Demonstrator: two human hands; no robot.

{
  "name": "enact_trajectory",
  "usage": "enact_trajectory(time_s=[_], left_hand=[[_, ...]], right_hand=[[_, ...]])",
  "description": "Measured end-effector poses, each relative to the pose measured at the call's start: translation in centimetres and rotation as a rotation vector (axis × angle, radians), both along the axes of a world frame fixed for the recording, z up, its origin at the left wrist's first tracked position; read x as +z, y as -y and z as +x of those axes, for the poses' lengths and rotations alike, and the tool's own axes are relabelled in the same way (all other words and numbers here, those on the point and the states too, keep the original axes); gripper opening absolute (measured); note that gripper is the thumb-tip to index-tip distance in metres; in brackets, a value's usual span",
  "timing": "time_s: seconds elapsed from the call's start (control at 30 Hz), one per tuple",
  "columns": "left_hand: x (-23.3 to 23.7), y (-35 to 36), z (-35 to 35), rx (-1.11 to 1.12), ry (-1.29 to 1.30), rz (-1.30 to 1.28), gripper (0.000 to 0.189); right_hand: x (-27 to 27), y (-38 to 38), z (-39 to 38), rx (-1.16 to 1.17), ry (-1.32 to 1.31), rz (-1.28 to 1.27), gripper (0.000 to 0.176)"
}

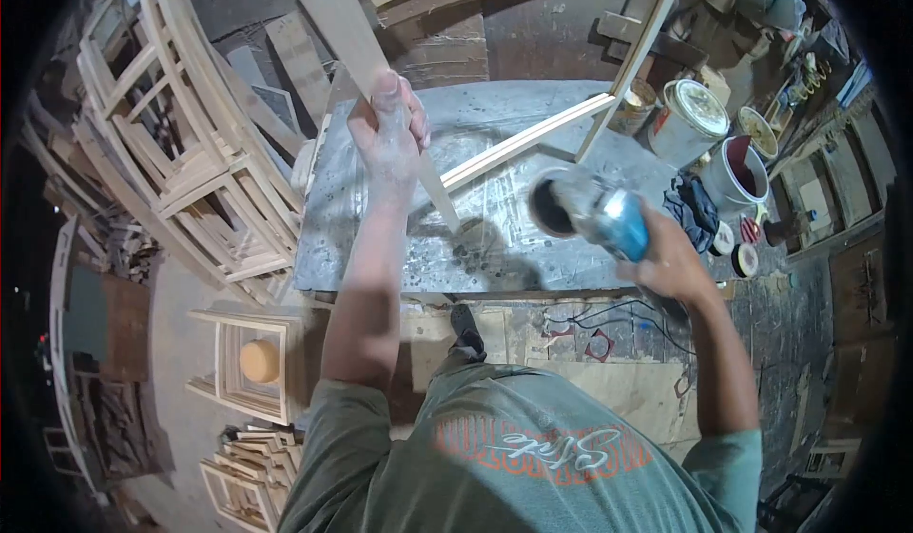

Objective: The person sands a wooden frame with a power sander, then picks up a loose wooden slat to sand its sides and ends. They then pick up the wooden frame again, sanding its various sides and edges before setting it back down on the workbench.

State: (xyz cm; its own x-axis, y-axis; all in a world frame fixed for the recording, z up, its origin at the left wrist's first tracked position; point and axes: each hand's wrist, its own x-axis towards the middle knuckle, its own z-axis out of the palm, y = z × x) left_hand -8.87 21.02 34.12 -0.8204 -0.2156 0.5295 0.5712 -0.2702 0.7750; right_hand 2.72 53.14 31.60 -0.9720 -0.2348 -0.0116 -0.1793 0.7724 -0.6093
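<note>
My left hand [388,126] grips a long wooden plank [335,19] that stands tilted, its lower end resting on the metal-topped workbench [380,248]. My right hand [666,259] holds a blue angle grinder [599,212] with a round sanding disc [550,206] facing the plank; the disc is a short way to the right of the plank's lower end and apart from it. A light wooden frame [533,135] leans on the bench behind the grinder.
Stacks of wooden frames [181,143] fill the left side. Paint buckets [689,119] and cans stand at the right of the bench, with a dark rag [696,208]. A power cord [609,316] lies on the floor. More frames [249,367] sit at lower left.
</note>
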Motion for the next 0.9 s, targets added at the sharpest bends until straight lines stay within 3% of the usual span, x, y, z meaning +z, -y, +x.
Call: enact_trajectory(time_s=[0.1,0.2,0.3,0.37,0.47,0.63,0.77,0.9], left_hand=[[1.2,1.7,-2.1,0.076,0.060,0.035,0.055],[1.7,4.1,-3.5,0.132,0.186,0.258,0.055],[-1.9,7.0,-4.6,0.144,0.325,0.474,0.057],[-5.3,7.6,-4.6,0.152,0.463,0.633,0.058],[-14.6,8.1,-4.8,0.217,0.510,0.754,0.059],[-25.4,7.5,-2.4,0.390,0.824,0.860,0.061],[-36.2,10.2,-1.5,0.364,0.900,1.016,0.066],[-39.8,13.2,1.8,0.268,1.354,-0.056,0.073]], right_hand=[[-4.3,-4.2,3.2,-0.137,-0.093,-0.198,0.091],[-5.3,-5.3,6.8,-0.304,-0.004,-0.564,0.081],[-7.1,-7.3,10.0,-0.510,0.074,-0.658,0.075],[-9.2,-8.7,11.5,-0.582,0.043,-0.638,0.073],[-12.2,-10.0,13.1,-0.666,0.004,-0.666,0.073],[-13.9,-9.1,13.0,-0.621,0.107,-0.663,0.073],[-15.0,-6.0,10.9,-0.624,0.141,-0.568,0.074],[-16.1,-3.4,8.8,-0.549,0.255,-0.458,0.069]])
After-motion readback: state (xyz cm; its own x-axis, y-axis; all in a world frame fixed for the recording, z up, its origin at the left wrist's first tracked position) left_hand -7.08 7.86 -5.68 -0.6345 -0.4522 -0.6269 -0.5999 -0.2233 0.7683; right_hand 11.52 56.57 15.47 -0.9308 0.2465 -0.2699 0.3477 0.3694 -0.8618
